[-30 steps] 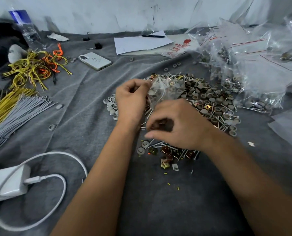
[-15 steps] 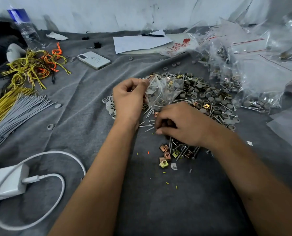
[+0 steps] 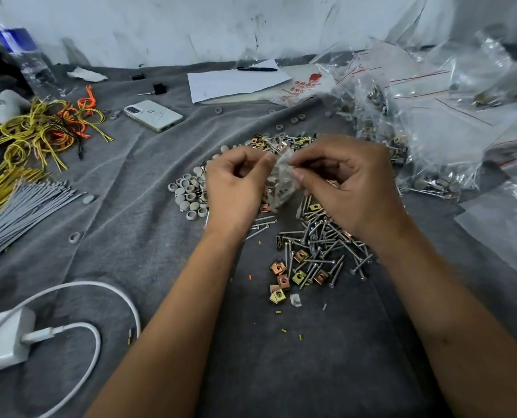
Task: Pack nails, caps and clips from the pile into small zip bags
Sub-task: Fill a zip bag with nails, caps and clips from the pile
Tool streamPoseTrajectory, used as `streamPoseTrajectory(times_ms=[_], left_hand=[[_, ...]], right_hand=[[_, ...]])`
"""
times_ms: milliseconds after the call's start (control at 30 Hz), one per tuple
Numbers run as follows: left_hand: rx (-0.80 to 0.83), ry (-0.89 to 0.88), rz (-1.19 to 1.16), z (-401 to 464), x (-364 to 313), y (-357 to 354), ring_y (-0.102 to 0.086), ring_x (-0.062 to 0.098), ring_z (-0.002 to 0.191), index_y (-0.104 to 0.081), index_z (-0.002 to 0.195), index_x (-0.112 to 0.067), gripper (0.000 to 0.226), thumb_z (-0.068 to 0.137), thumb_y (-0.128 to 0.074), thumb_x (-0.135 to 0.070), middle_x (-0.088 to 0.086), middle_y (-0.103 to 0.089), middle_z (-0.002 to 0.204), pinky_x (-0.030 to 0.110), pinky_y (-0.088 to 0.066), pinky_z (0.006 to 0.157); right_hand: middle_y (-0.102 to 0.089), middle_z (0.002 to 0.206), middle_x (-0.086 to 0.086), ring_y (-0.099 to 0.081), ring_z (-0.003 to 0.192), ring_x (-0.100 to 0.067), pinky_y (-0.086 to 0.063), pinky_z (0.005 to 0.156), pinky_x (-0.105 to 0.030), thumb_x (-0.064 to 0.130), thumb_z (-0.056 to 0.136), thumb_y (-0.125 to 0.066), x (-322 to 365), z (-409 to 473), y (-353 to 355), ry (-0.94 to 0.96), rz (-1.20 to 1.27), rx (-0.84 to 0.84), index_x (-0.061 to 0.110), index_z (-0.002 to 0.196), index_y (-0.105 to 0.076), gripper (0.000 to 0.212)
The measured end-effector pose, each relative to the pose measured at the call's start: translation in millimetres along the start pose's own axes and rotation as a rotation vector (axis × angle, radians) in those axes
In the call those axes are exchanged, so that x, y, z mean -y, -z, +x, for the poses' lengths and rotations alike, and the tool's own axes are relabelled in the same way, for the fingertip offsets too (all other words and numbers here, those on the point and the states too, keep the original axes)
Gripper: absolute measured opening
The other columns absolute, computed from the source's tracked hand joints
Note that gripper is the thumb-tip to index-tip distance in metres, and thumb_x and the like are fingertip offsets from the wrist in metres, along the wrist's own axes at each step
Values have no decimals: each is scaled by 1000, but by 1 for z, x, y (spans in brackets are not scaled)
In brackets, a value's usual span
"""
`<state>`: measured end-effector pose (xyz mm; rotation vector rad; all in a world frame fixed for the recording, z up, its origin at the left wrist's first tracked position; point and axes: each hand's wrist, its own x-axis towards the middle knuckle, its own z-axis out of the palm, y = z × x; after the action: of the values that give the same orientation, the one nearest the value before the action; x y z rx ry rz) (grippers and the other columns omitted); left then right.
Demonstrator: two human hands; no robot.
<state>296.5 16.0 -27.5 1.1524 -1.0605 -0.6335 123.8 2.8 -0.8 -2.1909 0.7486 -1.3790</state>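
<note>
I see the small clear plastic zip bag (image 3: 281,179) raised above the pile, pinched at its top between my left hand (image 3: 236,182) and right hand (image 3: 347,185), each grip curled onto it. Beneath lie silver nails (image 3: 320,245), grey round caps (image 3: 187,194) and brass-coloured square clips (image 3: 284,279) on the grey cloth tabletop (image 3: 130,182).

Small clear zip bag (image 3: 281,182) held upright above mixed pile of nails (image 3: 320,245), grey caps (image 3: 187,194), square clips (image 3: 282,280).
</note>
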Motion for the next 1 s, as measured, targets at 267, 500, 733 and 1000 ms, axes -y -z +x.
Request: streamPoseTrajectory(times_ms=[267,500,733,1000], left_hand=[[90,0,-13,-4,0,-4,-51,22,59,-74,82,-3,11,92,-72,-8,14,-64,66,35,-42,58],[14,69,-68,0,1,1,-59,13,60,-77,77,-13,9,86,-75,-16,0,-71,69,28,-48,59],[-156,82,-184,9,0,12,-58,14,65,-73,72,-14,18,88,-73,-6,-1,-71,71,30,-48,62],[-379,-104,-132,15,-10,27,-49,11,55,-68,72,-15,21,91,-70,-7,-5,-60,59,22,-41,54]], right_hand=[[-78,94,-2,-73,88,-11,-59,77,-33,11,80,-87,-1,1,0,92,-262,-34,7,89,-78,13],[-76,94,-3,-72,85,-14,-62,75,-36,15,85,-83,-3,2,3,31,-240,-119,7,96,-78,15],[-76,97,2,-68,83,-6,-58,80,-23,27,92,-75,-6,-5,-11,-87,-347,102,13,101,-78,16],[-54,101,18,-61,96,-12,-54,80,-36,26,94,-72,-4,-7,-30,-95,-463,460,30,106,-76,13]])
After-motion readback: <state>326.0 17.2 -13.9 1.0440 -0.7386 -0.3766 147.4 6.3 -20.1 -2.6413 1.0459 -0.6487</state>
